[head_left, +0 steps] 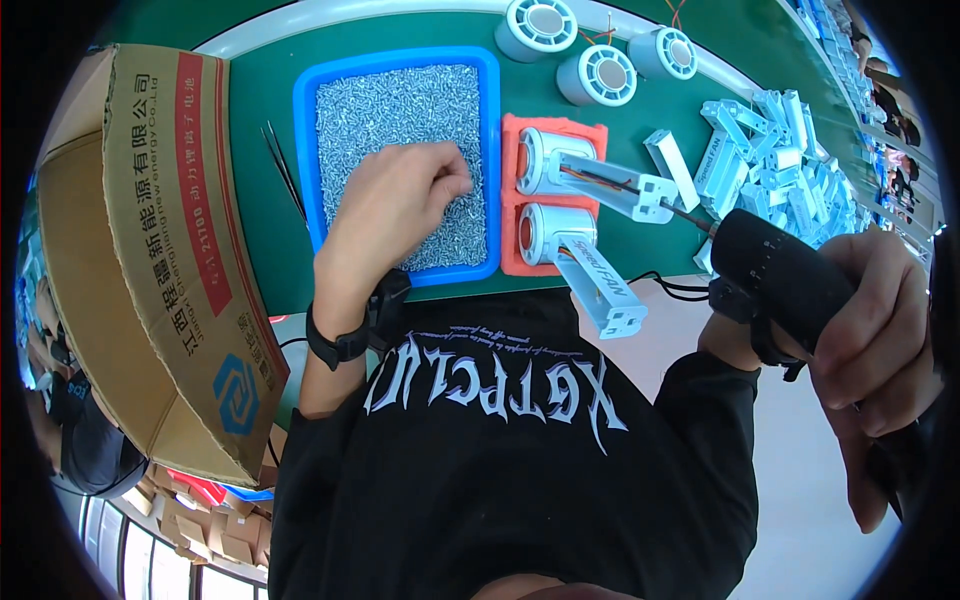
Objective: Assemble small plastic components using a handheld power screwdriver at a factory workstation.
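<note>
My left hand [392, 200] rests knuckles-up in a blue tray [400, 58] full of small silver screws [400, 105], fingertips pinched together in the pile. My right hand [872, 325] grips a black electric screwdriver [775, 270]; its thin bit reaches left to the end of a white fan handle [650, 192]. Two white cylindrical fan bodies with handles, the upper body [535, 160] and the lower body [548, 232], lie in an orange foam holder [552, 128] between my hands.
A large open cardboard box [150, 250] stands at the left. Black tweezers [283, 165] lie beside the tray on the green table [255, 130]. Three white cylinders [598, 75] sit at the far edge, and a pile of white plastic parts [790, 160] lies at the right.
</note>
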Motion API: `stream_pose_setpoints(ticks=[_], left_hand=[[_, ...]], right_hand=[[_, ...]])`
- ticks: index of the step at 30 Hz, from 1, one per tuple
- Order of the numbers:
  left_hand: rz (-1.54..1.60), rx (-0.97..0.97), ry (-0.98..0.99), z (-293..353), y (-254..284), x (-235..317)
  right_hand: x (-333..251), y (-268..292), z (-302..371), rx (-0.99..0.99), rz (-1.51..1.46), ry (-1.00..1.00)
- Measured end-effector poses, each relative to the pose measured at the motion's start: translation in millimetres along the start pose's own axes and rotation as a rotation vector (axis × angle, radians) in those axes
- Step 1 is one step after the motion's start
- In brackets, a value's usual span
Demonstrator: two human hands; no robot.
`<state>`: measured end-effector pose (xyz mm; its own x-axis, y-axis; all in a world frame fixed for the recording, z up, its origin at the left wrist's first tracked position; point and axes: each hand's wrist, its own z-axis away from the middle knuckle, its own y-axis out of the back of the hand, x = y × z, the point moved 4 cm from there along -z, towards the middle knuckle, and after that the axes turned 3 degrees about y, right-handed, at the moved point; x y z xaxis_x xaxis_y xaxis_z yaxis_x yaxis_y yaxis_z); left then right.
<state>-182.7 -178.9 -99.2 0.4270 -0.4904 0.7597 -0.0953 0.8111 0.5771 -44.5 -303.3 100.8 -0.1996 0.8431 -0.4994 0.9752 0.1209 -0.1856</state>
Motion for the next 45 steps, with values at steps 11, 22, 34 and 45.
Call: stream_pose_setpoints(ticks=[11,22,34,45], left_hand=[[0.507,0.268,-0.232,-17,-20,39],[0.617,0.430,-0.296,-11,-49,36],[0.505,0.508,-0.363,-8,-46,36],[0.904,0.398,-0.265,1,-57,35]], right_hand=[[13,-8,-3,0.041,-0.027,0.011],[-1,5,4,0.100,-0.031,0.023],[-29,15,6,0.159,-0.004,0.089],[-42,25,9,0.243,0.087,0.134]])
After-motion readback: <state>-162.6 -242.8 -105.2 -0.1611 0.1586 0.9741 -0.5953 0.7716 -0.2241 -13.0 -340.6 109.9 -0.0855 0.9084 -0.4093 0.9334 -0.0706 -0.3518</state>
